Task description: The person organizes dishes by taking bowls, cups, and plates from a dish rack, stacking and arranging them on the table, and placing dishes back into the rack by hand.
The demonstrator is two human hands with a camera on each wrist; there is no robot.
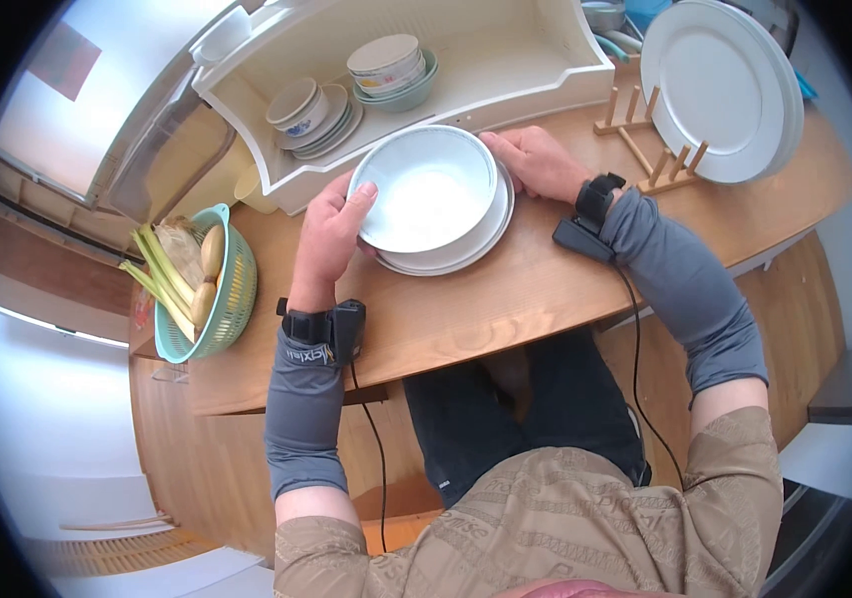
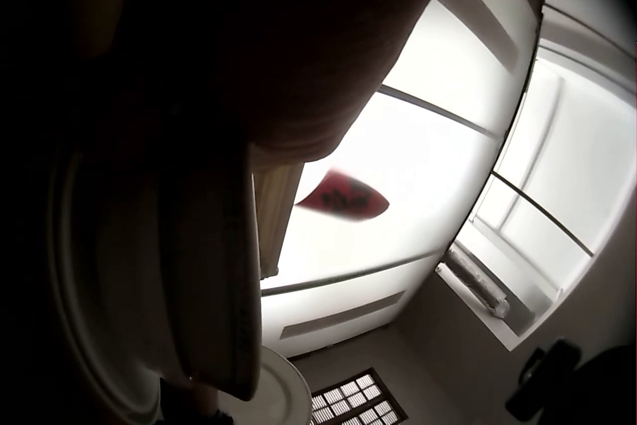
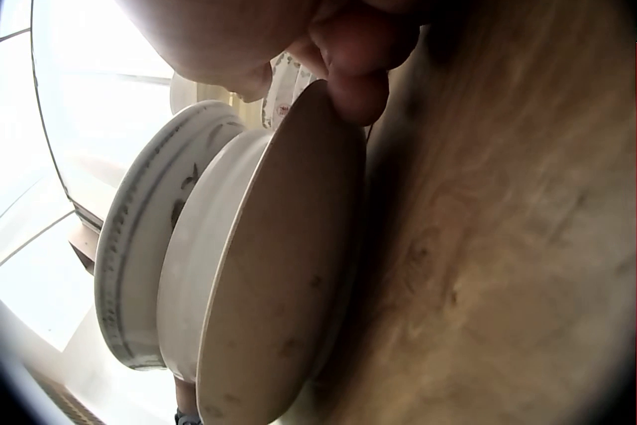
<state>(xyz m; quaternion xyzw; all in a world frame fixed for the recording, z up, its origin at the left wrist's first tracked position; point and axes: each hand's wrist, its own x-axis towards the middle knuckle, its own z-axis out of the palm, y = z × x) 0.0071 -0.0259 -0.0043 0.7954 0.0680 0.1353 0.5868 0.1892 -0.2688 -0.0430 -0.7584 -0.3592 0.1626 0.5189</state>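
Note:
In the head view a stack of white dishes is between both hands, over the table. A wide shallow bowl [image 1: 431, 194] with a thin dark rim line tops it; lower plates [image 1: 456, 263] show beneath. My left hand [image 1: 326, 234] grips the stack's left side, thumb over the bowl's rim. At the far right edge my right hand [image 1: 541, 164] holds the stack by its rim. In the right wrist view fingers [image 3: 360, 97] touch the edge of the bottom plate [image 3: 284, 276], whose underside is tilted into sight. The left wrist view is dark, with the dishes' edges [image 2: 234, 286] side on.
A cream shelf unit [image 1: 506, 95] at the back holds stacked bowls [image 1: 386, 75] and saucers [image 1: 331, 130]. Right of it, a wooden plate rack [image 1: 635, 149] stands by large white plates [image 1: 715, 95]. A green basket [image 1: 237, 299] of vegetables sits at the table's left edge.

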